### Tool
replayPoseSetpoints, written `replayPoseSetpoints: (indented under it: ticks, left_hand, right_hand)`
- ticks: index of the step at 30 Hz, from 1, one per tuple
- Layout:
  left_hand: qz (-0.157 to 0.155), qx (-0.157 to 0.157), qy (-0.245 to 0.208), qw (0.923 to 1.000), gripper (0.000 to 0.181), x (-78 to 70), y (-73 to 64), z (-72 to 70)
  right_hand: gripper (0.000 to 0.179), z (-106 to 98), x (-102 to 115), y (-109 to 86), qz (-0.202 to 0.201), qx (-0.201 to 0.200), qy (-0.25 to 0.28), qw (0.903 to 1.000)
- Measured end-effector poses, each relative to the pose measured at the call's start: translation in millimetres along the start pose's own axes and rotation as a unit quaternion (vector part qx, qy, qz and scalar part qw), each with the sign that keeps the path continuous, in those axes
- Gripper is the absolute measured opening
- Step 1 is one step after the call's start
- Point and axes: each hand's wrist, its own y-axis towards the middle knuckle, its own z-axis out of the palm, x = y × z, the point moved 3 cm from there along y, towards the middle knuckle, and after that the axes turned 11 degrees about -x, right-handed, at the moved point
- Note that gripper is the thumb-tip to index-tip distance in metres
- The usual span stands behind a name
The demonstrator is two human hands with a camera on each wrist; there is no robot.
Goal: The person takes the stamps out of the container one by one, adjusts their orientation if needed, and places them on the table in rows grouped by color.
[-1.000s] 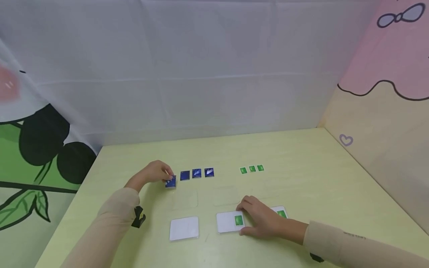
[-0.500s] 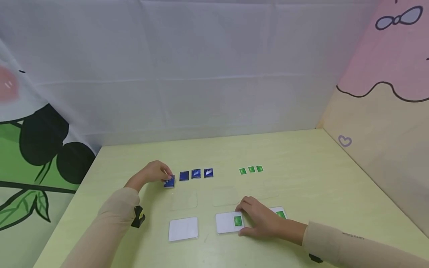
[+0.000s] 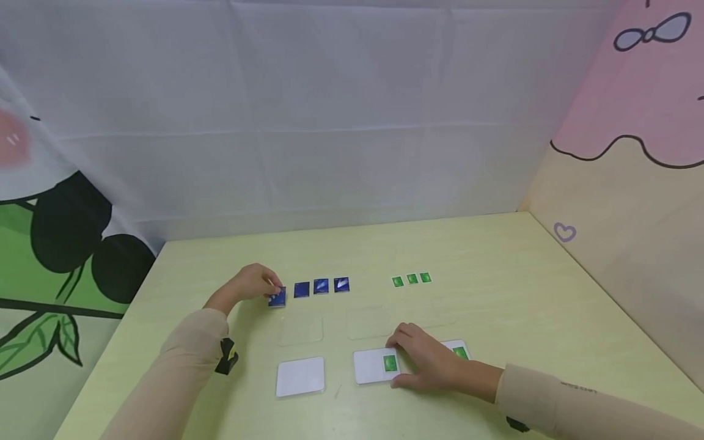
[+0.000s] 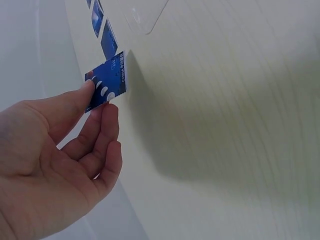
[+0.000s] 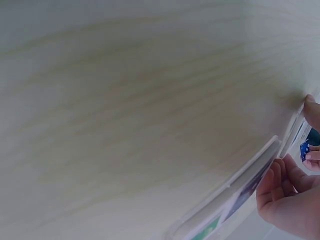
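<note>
My left hand (image 3: 254, 282) pinches a blue stamp (image 4: 107, 82) between thumb and fingers; pale moon shapes and the word CHINA show on it. The stamp is tilted up off the table in the left wrist view. My right hand (image 3: 426, 360) spans the right end of a white card (image 3: 370, 366), fingers at its far edge and thumb at its near edge. A green stamp (image 3: 390, 363) lies at that card's right end. Partly hidden behind this hand is a second card with a green stamp (image 3: 459, 352); in the right wrist view that card (image 5: 225, 200) also bears a dark picture.
Three blue stamps (image 3: 321, 286) form a row right of my left hand. Three small green stamps (image 3: 412, 278) lie farther right. A plain white card (image 3: 300, 376) sits at the front left. Faint clear sleeves (image 3: 300, 329) lie on the table (image 3: 495, 263), walls behind and right.
Both hands stay almost still, with the blue stamp and the white card in the same places. Only a slight shift of the head view shows.
</note>
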Motion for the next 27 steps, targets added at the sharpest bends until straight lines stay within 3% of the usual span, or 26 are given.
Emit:
replayPoseSetpoints:
  ticks: [17, 27]
  left_hand:
    - [-0.004, -0.024, -0.004, 0.9997, 0.016, 3.9, 4.0, 0.2]
    - [-0.012, -0.022, -0.005, 0.9997, 0.017, 1.9, 4.9, 1.9]
  right_hand:
    - [0.054, 1.5, -1.0, 0.3, 0.014, 0.005, 0.000, 0.9999]
    - [0.053, 1.7, -0.4, -0.8, 0.014, 0.002, 0.005, 0.9999]
